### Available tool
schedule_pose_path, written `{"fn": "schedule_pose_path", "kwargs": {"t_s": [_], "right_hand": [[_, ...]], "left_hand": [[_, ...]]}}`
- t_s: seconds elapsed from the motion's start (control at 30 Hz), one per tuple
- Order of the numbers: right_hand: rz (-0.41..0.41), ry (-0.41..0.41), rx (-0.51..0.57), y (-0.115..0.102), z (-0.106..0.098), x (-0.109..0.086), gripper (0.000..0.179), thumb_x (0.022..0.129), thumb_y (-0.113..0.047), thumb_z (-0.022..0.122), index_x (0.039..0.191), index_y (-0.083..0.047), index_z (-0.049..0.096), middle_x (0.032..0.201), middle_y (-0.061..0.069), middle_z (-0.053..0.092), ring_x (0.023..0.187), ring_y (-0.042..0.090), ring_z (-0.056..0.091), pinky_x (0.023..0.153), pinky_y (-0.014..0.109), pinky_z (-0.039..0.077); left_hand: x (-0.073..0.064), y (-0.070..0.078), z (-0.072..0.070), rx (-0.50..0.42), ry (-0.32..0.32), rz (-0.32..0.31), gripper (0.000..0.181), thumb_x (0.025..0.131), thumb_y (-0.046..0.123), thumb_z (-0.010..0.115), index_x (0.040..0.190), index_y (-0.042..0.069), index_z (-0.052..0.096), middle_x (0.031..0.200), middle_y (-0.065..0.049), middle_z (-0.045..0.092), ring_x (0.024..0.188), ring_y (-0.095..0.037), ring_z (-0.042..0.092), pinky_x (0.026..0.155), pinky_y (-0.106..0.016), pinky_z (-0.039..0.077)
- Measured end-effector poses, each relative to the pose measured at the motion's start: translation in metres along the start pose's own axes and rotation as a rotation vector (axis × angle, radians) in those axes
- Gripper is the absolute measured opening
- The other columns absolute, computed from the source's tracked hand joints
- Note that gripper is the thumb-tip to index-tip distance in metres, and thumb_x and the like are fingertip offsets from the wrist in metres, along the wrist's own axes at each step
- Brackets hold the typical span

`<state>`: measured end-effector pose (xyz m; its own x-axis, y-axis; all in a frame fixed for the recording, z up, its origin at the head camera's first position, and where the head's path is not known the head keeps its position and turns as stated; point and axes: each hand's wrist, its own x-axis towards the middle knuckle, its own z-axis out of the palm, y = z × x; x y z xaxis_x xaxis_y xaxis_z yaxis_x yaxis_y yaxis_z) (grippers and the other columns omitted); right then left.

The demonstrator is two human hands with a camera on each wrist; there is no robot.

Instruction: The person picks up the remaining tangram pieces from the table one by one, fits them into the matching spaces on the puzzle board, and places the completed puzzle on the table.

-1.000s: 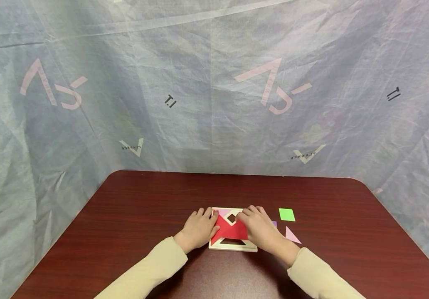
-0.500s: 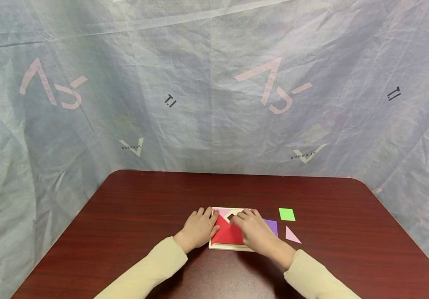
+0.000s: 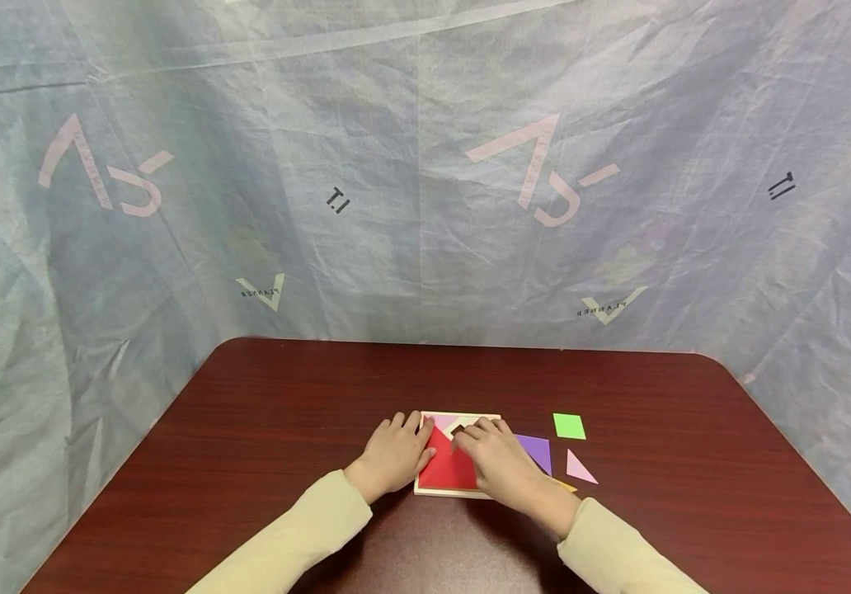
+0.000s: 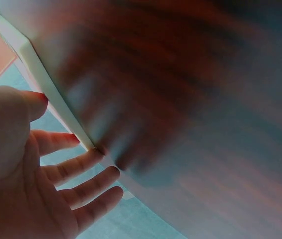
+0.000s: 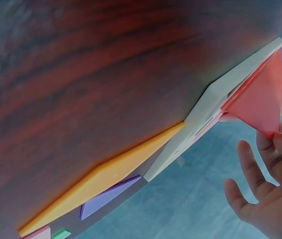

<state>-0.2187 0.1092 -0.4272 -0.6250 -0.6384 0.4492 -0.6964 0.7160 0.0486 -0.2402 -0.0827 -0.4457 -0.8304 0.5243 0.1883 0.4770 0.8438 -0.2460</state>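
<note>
Red flat triangular piece (image 3: 448, 473) has shifted toward near side of cream, wood-like tray (image 3: 444, 494); right hand (image 3: 505, 467) pinches its corner. Left hand (image 3: 391, 459), fingers spread, touches tray's left edge. I worry: piece lowered unevenly may catch on tray. Right wrist view shows red piece's tilt and long orange flat piece (image 5: 100, 178); head view mostly hides both.

We count one bench (image 3: 284, 396), one board (image 3: 448, 495), one green square (image 3: 570, 426), one purple piece (image 3: 537, 451), one orange piece (image 5: 101, 181), one loose pink triangle (image 3: 580, 468) and one inset pink piece (image 3: 440, 421); red pieces (image 3: 446, 471) we cannot tally.
</note>
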Motion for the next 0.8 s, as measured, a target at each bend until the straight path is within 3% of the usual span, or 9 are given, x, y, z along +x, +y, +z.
{"fn": "schedule_pose_path", "kwargs": {"t_s": [0.8], "right_hand": [[0.054,-0.039,0.097,0.0033,0.0036,0.0009,0.017,0.079,-0.001,0.06,0.09,-0.014,0.062,0.088,-0.006,0.068,0.086,0.015,0.053,0.079,0.037,0.04]], "left_hand": [[0.0002,-0.0006,0.0014,-0.009,-0.004,-0.002,0.047,0.091,0.043,0.048,0.128,0.013,0.053,0.116,-0.008,0.053,0.098,-0.024,0.053,0.079,-0.037,0.046]]}}
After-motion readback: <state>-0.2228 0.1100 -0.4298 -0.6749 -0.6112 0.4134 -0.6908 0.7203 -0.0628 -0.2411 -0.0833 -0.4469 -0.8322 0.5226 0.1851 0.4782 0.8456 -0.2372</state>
